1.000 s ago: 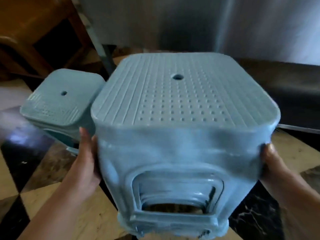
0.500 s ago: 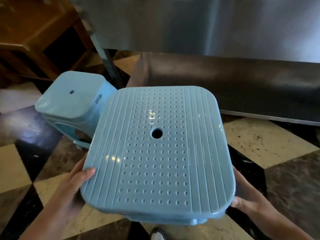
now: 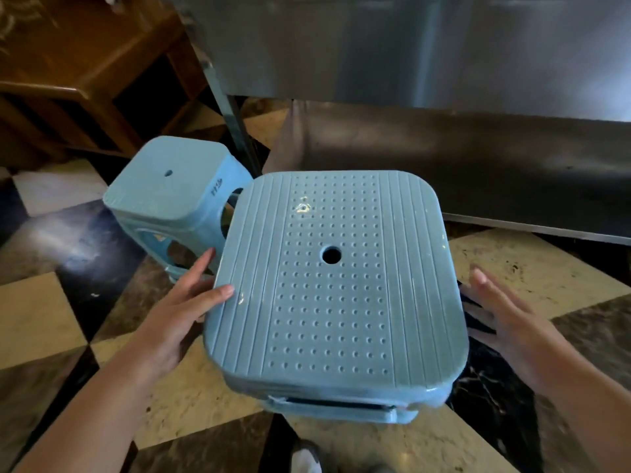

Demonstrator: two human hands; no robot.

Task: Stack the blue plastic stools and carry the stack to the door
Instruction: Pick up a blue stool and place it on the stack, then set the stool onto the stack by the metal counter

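Left hand (image 3: 177, 315) touches stool stack (image 3: 334, 285); right hand (image 3: 505, 322) beside.

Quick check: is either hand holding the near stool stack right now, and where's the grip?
Left hand touches the stool stack at its left seat edge, thumb on top, no clear grip. Right hand is open beside the stack's right edge, apart from it.

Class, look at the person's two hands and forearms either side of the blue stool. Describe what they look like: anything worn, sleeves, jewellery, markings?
Both are bare. The left hand and the right hand wear no gloves, and no rings show. The forearms are uncovered as far as the picture's lower edge, with no sleeve, watch or bracelet in view. Nails look short and unpainted. No markings show; the right hand is slightly blurred.
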